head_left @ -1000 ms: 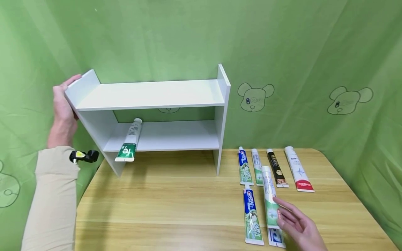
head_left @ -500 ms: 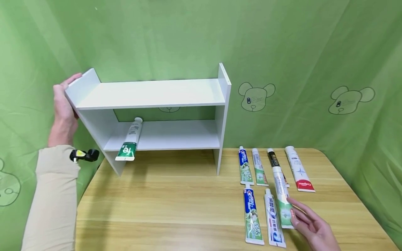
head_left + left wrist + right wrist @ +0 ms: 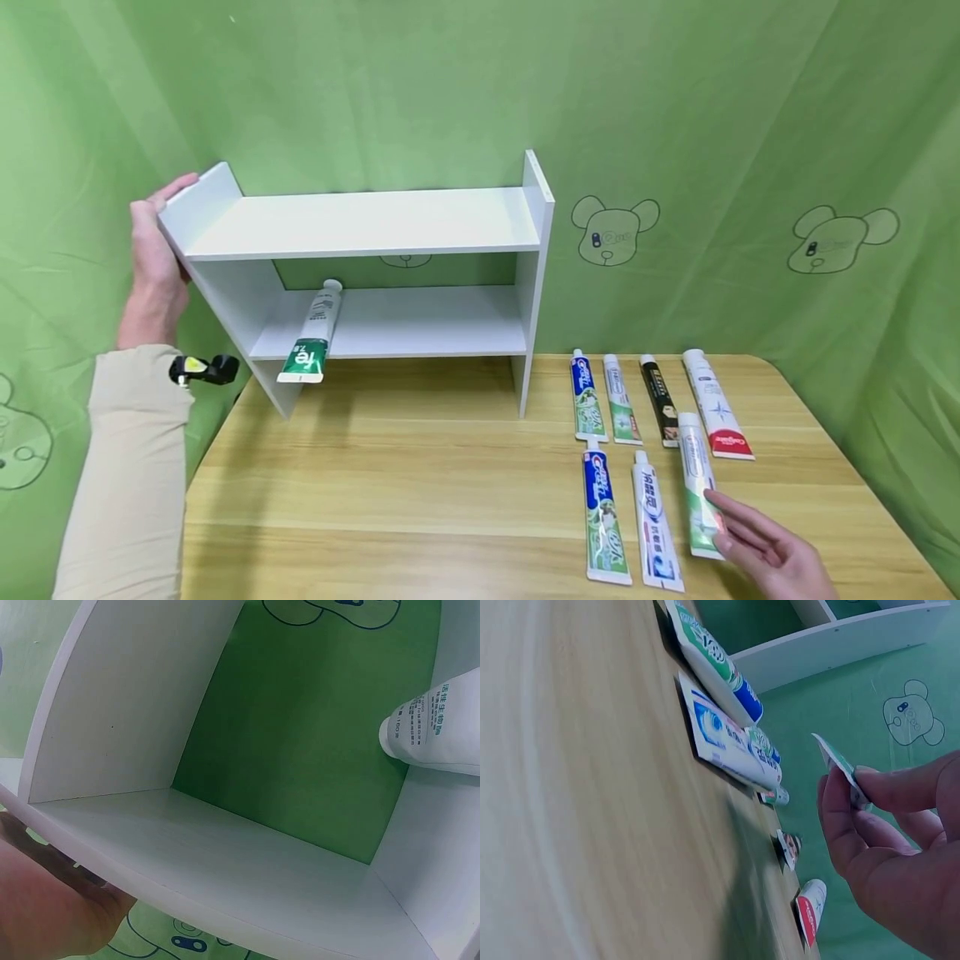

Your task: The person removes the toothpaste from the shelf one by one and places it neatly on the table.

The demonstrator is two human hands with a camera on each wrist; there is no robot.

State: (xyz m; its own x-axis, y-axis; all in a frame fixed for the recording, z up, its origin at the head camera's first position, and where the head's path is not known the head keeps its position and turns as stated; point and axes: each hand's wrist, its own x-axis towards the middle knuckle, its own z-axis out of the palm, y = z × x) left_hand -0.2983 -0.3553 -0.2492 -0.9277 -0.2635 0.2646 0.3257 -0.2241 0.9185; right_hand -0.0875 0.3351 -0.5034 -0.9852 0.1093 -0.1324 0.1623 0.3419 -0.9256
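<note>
Right hand (image 3: pixel 772 554) pinches a toothpaste tube (image 3: pixel 699 492); left hand (image 3: pixel 153 258) grips the shelf (image 3: pixel 360 225).

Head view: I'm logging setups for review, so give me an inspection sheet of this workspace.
Surface: wooden table, light grain.
Job's things: white-and-green tube pinched at its crimped end; white shelf with one green-ended tube on its lower board.
Clutter: six more tubes lying flat at the right, among them a black tube and a red-ended tube.
Hands: left hand holds the shelf's left side panel; right hand pinches the tube.
Cables: nothing seen.
Surroundings: green cloth with bear drawings.
</note>
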